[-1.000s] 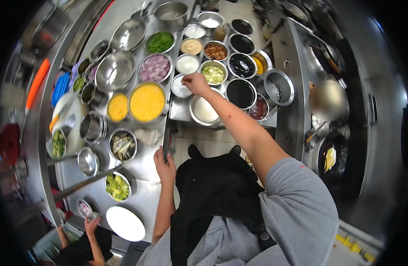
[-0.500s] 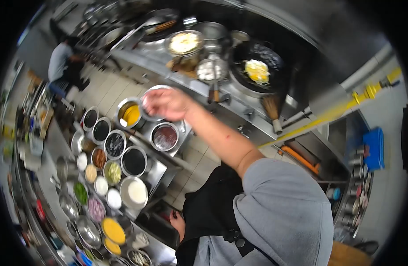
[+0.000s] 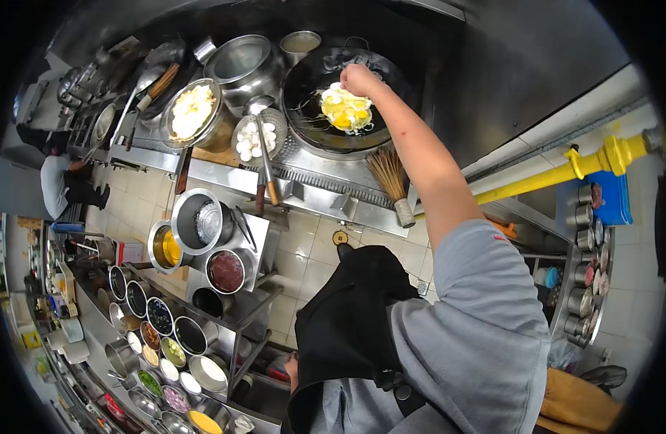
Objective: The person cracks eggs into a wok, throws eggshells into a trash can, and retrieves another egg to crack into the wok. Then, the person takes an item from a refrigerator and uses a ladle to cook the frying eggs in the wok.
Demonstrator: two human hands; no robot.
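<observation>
My right hand (image 3: 358,79) is stretched out over a black wok (image 3: 387,134), its fingers closed together. What the fingers hold, if anything, is hidden. Just below it, frying eggs (image 3: 347,110) with yellow yolks and white edges lie in the wok. My left hand (image 3: 292,371) hangs low beside my black apron (image 3: 355,311), near the steel worktable, mostly covered; its fingers cannot be made out.
Left of the wok are whole eggs (image 3: 255,141) in a strainer, a ladle (image 3: 259,105) and a bowl of cooked egg (image 3: 193,112). A bamboo brush (image 3: 388,173) leans at the stove edge. Seasoning pots (image 3: 226,270) stand at lower left; a person (image 3: 58,177) works farther off.
My right hand has moved from above the pots on the left to over the wok. The view has swung toward the stove. My left hand stays low by the apron.
</observation>
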